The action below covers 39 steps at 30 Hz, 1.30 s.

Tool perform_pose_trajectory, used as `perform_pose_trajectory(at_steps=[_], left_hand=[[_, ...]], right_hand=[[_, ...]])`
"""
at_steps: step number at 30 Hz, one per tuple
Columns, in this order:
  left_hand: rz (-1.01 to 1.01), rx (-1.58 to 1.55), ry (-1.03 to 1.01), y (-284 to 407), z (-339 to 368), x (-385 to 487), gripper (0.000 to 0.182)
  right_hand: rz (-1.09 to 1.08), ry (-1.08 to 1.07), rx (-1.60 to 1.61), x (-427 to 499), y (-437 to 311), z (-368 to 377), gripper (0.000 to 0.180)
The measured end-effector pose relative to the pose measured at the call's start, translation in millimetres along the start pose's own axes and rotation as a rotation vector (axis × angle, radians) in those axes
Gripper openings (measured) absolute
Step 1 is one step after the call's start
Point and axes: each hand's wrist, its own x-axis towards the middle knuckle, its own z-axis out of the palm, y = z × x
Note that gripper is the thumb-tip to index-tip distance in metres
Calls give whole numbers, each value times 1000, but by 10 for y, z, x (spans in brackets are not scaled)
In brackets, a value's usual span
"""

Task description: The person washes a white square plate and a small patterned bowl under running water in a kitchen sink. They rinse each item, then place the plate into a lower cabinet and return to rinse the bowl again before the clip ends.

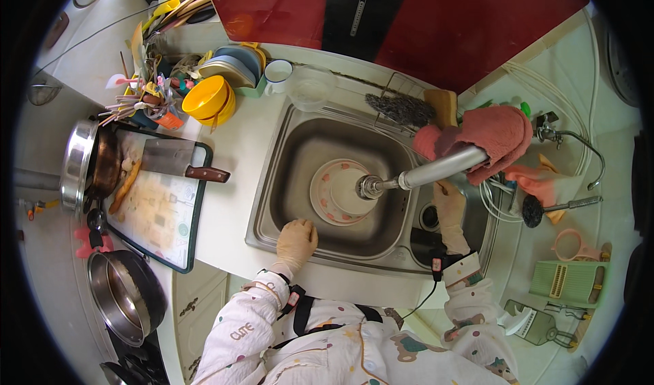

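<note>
A patterned plate (319,188) lies in the large basin of the stainless steel sink (286,201), with a paler round dish (347,191) on it. Above them ends the metal faucet (444,168), partly covering the dish. My left hand (298,242), in a pale glove, rests with curled fingers at the basin's near rim; nothing shows in it. My right hand (449,206), also gloved, is over the small side basin, right of the drain (429,216). Its fingertips are partly hidden below the faucet, and whether it holds something is unclear. A pink cloth (498,134) hangs over the faucet's base.
Left of the sink, a cleaver (168,157) lies on a cutting board (158,216). Yellow bowls (207,99), an enamel mug (278,73) and a clear plastic container (310,88) stand behind. A wire rack (396,86) holds a dark scouring pad (398,110). Pots (125,295) are at far left.
</note>
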Motion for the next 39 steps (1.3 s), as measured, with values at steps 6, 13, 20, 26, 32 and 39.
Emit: perform_pose_trajectory(at_steps=[6,13,20,26,32,39], left_hand=[[16,-12,24,-9,6,-7,12],[27,-16,34,-9,-2,-2,11],[20,-25,27,-13,7,-6,12],[18,-4,12,-17,12,-5,12],[8,5,3,-13,3,1,13],[-1,0,1,-9,-3,2,14]], right_hand=[[-17,-1,-81,18,37,5,14],[-73,4,-80,25,50,-4,16],[-39,-35,-81,13,-10,-38,19],[-30,-84,-63,21,14,-49,24],[-57,-56,-98,28,44,-36,20],[-75,-61,-68,30,44,-44,20]])
